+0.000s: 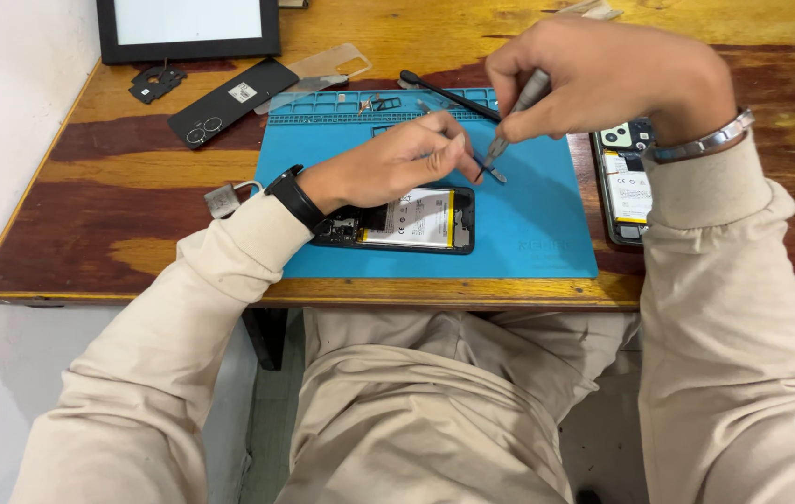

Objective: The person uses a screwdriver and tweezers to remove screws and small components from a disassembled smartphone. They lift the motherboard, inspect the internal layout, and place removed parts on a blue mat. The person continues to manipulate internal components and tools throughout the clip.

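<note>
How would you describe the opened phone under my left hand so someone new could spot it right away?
Start at the blue work mat on the wooden table. At its front edge, beneath the left hand, lies the opened phone, its white battery showing. The second opened phone lies off the mat to the right.

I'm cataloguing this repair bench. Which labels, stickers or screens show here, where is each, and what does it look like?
Screen: back left of the table, black frame, blank white rectangle.
Battery label: on the opened phone on the blue mat, just below the left hand; white rectangle, yellow edge.
Second battery label: on the opened phone under the right wrist; white.
Small sticker: on the black back cover, back left; white square.
</note>
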